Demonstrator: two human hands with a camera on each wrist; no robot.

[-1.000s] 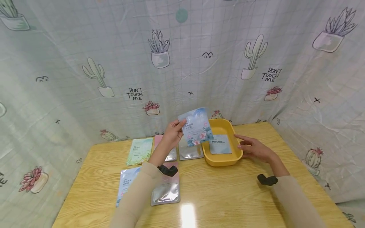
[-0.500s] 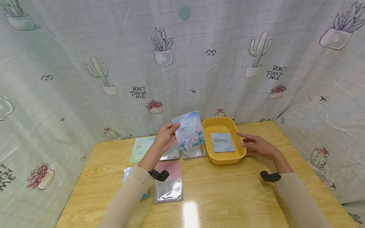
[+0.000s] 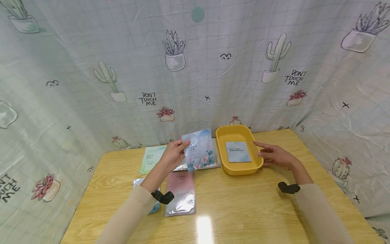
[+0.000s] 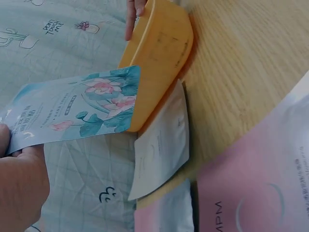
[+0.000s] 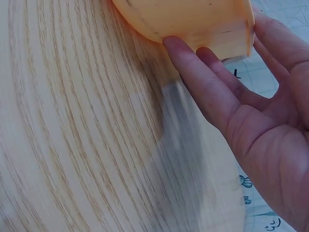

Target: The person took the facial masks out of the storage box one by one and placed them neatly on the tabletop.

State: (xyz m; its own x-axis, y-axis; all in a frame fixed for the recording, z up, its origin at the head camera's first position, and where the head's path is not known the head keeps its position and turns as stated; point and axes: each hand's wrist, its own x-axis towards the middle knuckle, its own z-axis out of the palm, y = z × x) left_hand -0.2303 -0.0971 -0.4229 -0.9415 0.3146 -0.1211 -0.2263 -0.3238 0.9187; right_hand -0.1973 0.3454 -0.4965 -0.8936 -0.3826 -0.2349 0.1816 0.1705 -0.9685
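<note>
In the head view my left hand [image 3: 173, 154] pinches a pale blue face mask packet [image 3: 198, 150] printed with pink lotus flowers. It holds the packet by one edge, above a silver-white packet [image 3: 217, 159] left of the yellow bin [image 3: 242, 172]. The left wrist view shows the thumb on top of the lotus packet [image 4: 72, 108] and fingers beneath it. Inside the bin lies a small grey-blue sachet [image 3: 238, 152]. My right hand [image 3: 278, 157] is at the bin's right side, its fingers nearly straight; in the right wrist view the fingertips touch the bin's wall [image 5: 193, 19].
On the wooden table [image 3: 243, 206] lie a green packet [image 3: 151, 158], a pink and silver packet [image 3: 181, 195] and a blue packet [image 3: 154, 206] partly under the left wrist. Another silver-bottomed packet [image 3: 182, 166] is partly covered. A patterned curtain [image 3: 201, 81] hangs behind.
My left hand has moved left with the lotus packet, away from the bin, then lowered it towards the silver-white packet. The right hand has stayed at the bin.
</note>
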